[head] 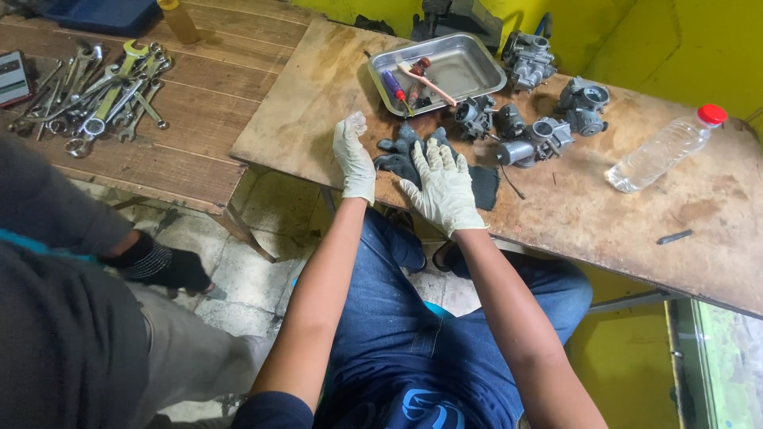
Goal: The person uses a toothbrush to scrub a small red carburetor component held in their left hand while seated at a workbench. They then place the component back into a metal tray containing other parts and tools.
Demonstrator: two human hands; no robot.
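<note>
Both gloved hands hover open: the left hand (354, 155) edge-on, the right hand (443, 189) spread above dark gloves (405, 155). Carburetor parts (524, 139) and a metal tray (469, 67) lie beyond.

A tray (469, 59) lies behind the gloves (413, 155), carburetors (540, 131) right, wrenches (103, 87) far left.

White gloves (442, 189), dark cloth (482, 184), red-capped clear bottle (664, 149).

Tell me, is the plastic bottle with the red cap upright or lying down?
Lying down: the bottle rests on its side on the wooden table.
</note>
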